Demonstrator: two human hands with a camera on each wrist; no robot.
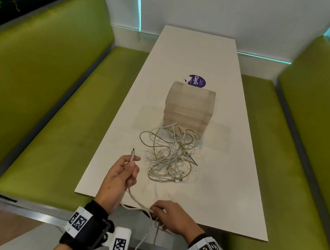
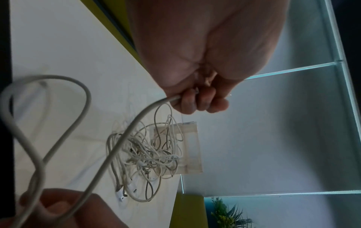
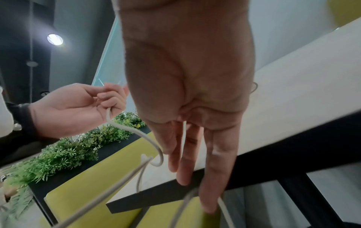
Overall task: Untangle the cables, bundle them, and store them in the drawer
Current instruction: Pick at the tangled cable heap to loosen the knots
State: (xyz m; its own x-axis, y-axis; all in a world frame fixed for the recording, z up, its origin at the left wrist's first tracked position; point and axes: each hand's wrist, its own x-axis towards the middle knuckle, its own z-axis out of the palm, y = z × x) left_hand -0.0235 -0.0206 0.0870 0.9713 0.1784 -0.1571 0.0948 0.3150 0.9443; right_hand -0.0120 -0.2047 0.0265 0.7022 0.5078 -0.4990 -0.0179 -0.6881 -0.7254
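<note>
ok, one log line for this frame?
left hand: grips freed cable near plug | right hand: holds its slack | tangle: on table | drawer unit: closed

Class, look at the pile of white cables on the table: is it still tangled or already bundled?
Still tangled. The pile of white cables lies in loose, crossing loops on the white table, untied; only one white cable is pulled out, held in the left hand.

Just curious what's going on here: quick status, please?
Left hand grips one cable by its plug end. Right hand holds its slack. Tangle on table, before drawer box.
</note>
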